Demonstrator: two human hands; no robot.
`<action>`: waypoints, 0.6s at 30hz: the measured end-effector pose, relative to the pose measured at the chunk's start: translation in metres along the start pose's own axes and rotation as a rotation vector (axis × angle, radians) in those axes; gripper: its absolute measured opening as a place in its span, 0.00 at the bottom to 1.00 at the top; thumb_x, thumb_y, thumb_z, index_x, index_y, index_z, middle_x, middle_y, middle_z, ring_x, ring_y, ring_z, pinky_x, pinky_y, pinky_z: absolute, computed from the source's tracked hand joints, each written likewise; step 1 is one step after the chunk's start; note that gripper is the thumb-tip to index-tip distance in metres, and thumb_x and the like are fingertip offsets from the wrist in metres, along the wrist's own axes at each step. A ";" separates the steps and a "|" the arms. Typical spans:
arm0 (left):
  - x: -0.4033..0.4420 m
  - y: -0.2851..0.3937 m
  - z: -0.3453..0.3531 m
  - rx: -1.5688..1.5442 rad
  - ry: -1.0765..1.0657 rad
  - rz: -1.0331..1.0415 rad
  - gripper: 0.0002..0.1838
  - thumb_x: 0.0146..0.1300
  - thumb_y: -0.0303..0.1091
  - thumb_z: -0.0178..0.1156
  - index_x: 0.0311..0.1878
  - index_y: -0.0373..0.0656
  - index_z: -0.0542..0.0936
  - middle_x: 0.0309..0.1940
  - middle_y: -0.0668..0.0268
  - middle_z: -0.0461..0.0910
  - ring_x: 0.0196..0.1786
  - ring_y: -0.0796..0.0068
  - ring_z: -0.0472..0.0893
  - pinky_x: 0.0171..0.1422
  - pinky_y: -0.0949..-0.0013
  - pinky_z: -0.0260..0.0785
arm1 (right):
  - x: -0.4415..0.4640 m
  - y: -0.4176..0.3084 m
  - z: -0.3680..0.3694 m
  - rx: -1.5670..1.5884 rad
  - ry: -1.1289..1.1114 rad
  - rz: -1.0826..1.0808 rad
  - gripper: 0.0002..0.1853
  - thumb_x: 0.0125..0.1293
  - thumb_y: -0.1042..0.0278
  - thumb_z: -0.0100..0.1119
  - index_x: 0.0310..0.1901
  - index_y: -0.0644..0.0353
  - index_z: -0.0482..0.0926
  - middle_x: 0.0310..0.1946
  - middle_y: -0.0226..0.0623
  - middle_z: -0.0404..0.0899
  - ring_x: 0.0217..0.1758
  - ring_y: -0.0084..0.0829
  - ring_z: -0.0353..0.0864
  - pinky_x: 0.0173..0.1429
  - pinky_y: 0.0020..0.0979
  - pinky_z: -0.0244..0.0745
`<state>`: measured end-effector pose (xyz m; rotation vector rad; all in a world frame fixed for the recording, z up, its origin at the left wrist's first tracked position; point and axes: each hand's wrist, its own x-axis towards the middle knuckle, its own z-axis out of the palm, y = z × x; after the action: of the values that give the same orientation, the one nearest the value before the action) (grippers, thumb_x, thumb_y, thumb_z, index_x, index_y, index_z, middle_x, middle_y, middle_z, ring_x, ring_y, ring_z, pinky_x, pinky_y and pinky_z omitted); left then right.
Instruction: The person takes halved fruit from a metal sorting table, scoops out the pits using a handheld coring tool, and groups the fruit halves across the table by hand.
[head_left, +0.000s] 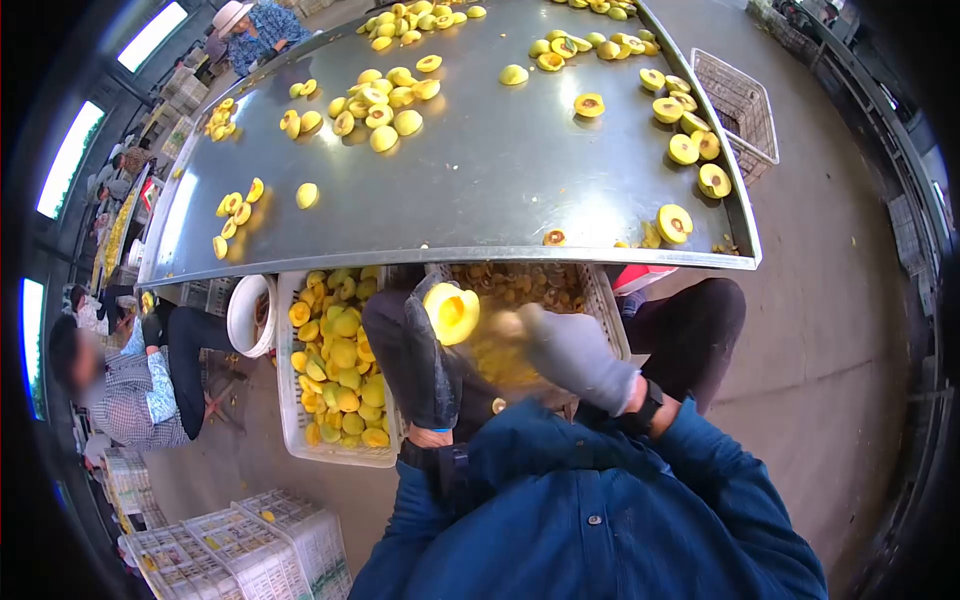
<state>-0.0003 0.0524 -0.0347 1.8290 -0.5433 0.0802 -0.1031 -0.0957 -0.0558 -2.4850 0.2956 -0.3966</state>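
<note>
My left hand (432, 355), in a dark glove, is closed on a yellow peach half (451, 314) and holds it cut side up, with a hollow in its middle. To its right is my right hand (575, 350) in a pale grey glove, curled like a fist. Motion blurs its fingertips, and I cannot make out what they grip. Both hands are over a crate (612, 318) of brownish pits and scraps below the table edge. Left of my leg stands a white crate (291, 420) filled with yellow peach halves.
A metal table (470, 190) bears scattered peach halves (383, 112), with more along its raised right edge. A white bucket (240, 318) stands at left. Stacked crates (235, 550) are lower left, another crate (760, 110) right of the table. People (130, 385) sit at left and far left.
</note>
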 end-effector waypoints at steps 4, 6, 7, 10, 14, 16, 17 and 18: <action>0.005 0.006 0.000 0.009 -0.036 0.013 0.16 0.75 0.32 0.43 0.55 0.34 0.75 0.52 0.57 0.74 0.56 0.64 0.74 0.64 0.64 0.65 | 0.009 0.008 0.022 -0.195 -0.052 -0.187 0.06 0.64 0.62 0.57 0.38 0.50 0.72 0.22 0.34 0.76 0.20 0.39 0.80 0.23 0.40 0.74; 0.005 -0.009 -0.009 -0.192 0.032 -0.025 0.17 0.75 0.36 0.45 0.55 0.36 0.76 0.53 0.59 0.73 0.57 0.65 0.73 0.64 0.65 0.65 | 0.000 0.016 0.016 -0.085 -0.125 -0.134 0.08 0.67 0.60 0.55 0.35 0.53 0.73 0.19 0.38 0.77 0.20 0.43 0.80 0.23 0.43 0.72; 0.004 -0.020 -0.016 -0.288 0.071 -0.075 0.19 0.76 0.40 0.44 0.56 0.36 0.75 0.54 0.60 0.73 0.57 0.67 0.73 0.64 0.66 0.65 | -0.006 0.020 0.013 -0.086 -0.166 -0.080 0.08 0.67 0.60 0.54 0.34 0.54 0.73 0.18 0.40 0.76 0.21 0.44 0.80 0.24 0.43 0.72; -0.007 -0.074 -0.048 -0.537 0.254 -0.270 0.24 0.76 0.49 0.42 0.60 0.38 0.72 0.54 0.62 0.75 0.58 0.68 0.74 0.65 0.67 0.67 | -0.033 0.058 0.019 -0.143 -0.232 0.011 0.11 0.67 0.58 0.53 0.30 0.54 0.73 0.15 0.41 0.75 0.19 0.45 0.78 0.24 0.45 0.71; -0.034 -0.198 -0.147 0.097 0.431 -0.272 0.26 0.78 0.48 0.39 0.60 0.32 0.71 0.57 0.57 0.72 0.59 0.62 0.72 0.66 0.62 0.63 | -0.073 0.116 0.044 -0.075 -0.258 -0.001 0.13 0.59 0.54 0.59 0.32 0.55 0.74 0.14 0.42 0.75 0.19 0.47 0.78 0.25 0.47 0.71; -0.039 -0.264 -0.201 0.319 0.486 -0.468 0.25 0.76 0.44 0.45 0.64 0.31 0.69 0.64 0.50 0.69 0.65 0.56 0.70 0.70 0.61 0.60 | -0.074 0.116 0.037 -0.044 -0.355 0.092 0.13 0.62 0.55 0.59 0.31 0.57 0.73 0.17 0.48 0.75 0.22 0.52 0.78 0.27 0.50 0.71; -0.032 -0.259 -0.200 0.483 0.482 -0.458 0.25 0.76 0.43 0.47 0.64 0.30 0.68 0.65 0.49 0.68 0.66 0.54 0.69 0.71 0.60 0.59 | -0.070 0.110 0.026 0.021 -0.430 0.164 0.14 0.61 0.55 0.59 0.32 0.57 0.74 0.19 0.49 0.76 0.24 0.53 0.78 0.29 0.51 0.71; -0.028 -0.253 -0.204 0.654 0.489 -0.453 0.26 0.75 0.43 0.48 0.65 0.30 0.67 0.66 0.47 0.68 0.67 0.52 0.68 0.72 0.59 0.58 | -0.066 0.112 0.026 0.077 -0.451 0.149 0.15 0.61 0.53 0.59 0.33 0.58 0.75 0.21 0.50 0.77 0.27 0.54 0.79 0.31 0.52 0.72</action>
<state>0.1202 0.3058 -0.2014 2.4112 0.2880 0.4236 -0.1690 -0.1520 -0.1565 -2.3762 0.2697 0.2105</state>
